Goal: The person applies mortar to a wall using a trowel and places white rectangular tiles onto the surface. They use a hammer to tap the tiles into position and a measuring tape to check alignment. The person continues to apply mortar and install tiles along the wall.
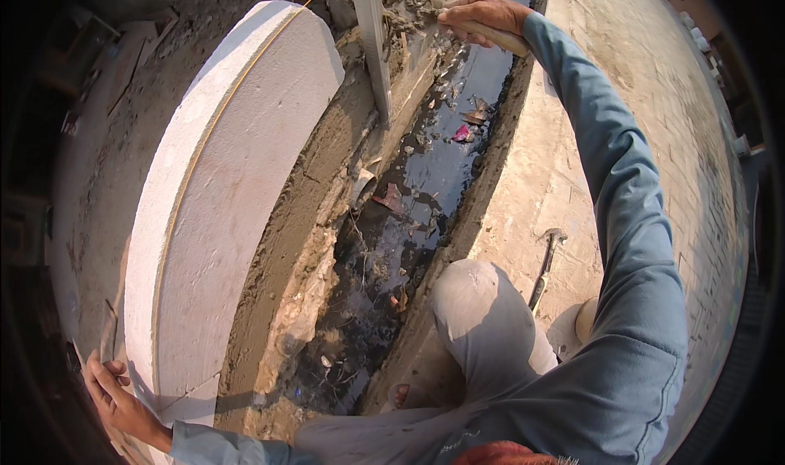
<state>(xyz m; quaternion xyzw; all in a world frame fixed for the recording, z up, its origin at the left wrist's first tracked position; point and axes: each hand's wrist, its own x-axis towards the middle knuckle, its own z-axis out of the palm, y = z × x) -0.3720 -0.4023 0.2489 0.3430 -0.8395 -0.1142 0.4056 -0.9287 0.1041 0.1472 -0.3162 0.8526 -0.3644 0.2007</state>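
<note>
My right hand (484,19) at the top grips a wooden piece (509,40) over the ditch, close to a metal straight bar (372,56) standing on the mortar edge. My left hand (110,391) is at the lower left, fingers curled on something narrow I cannot make out, beside the outer face of a long white block wall (217,170). A thin yellow string (196,154) runs along the block's top. Grey mortar (270,269) lines the wall's inner side.
A ditch (421,170) with dark water and litter runs along the middle. My knee (470,301) rests over its paved right bank (531,179), where a hammer (546,260) lies beside a round object (585,318). Rubble and dirt ground (98,162) lie left of the wall.
</note>
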